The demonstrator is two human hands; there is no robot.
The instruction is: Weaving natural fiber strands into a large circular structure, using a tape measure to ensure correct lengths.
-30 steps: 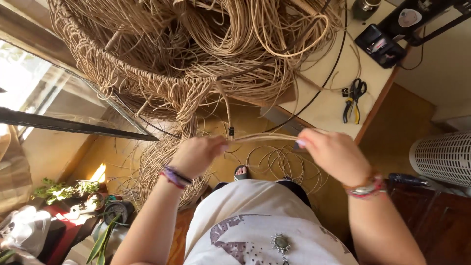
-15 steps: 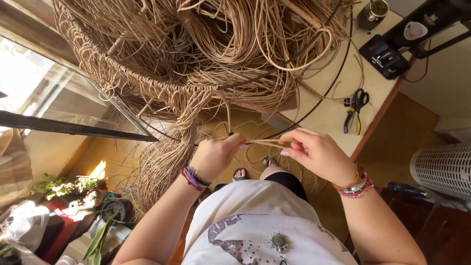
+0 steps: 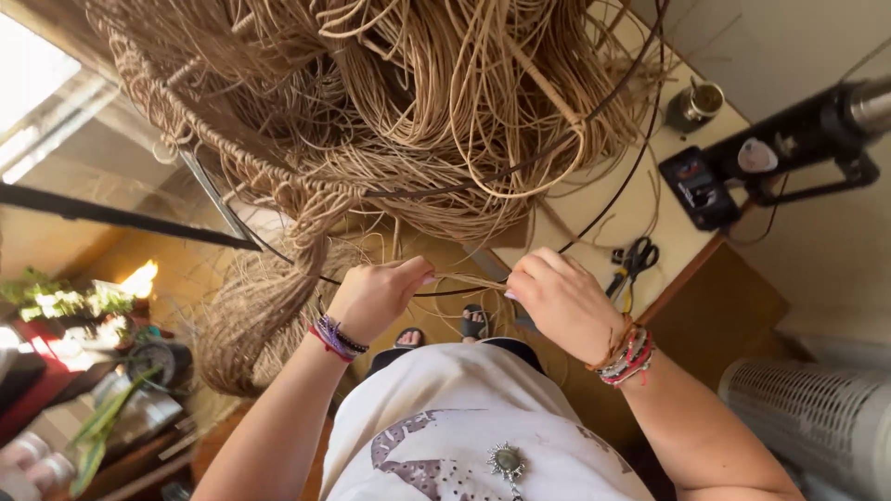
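The left hand point(image 3: 376, 295) and the right hand point(image 3: 561, 301) are held near each other in front of the person's chest, apart but joined by a thin strand point(image 3: 467, 279) of tan fibre stretched between them. Each hand is closed on the strand, the left pinching it at the fingertips, the right with its fingers curled over the other end. Both wrists wear stacks of coloured bracelets point(image 3: 629, 354).

The strand lies just in front of a large tangle of rattan point(image 3: 436, 102), which spreads over most of the table point(image 3: 594, 209). A woven edge point(image 3: 200, 139) of the same fibre runs along the left side of the tangle and ends in a loose tassel point(image 3: 269, 306) that hangs off the table's near edge, just left of the left hand. A thin black cable point(image 3: 617, 199) loops across the fibre and the table.

Near the table's right edge lie scissors point(image 3: 636, 260) with black handles. Beyond them, at the far right corner, sit a black box point(image 3: 696, 186) and a small metal cup point(image 3: 696, 102). A black arm-like tool point(image 3: 807, 139) reaches in from the right.

Beneath the hands, sandalled feet point(image 3: 441, 331) show on the floor. A white fan point(image 3: 817, 417) stands at the lower right, and potted plants point(image 3: 56, 297) at the left.
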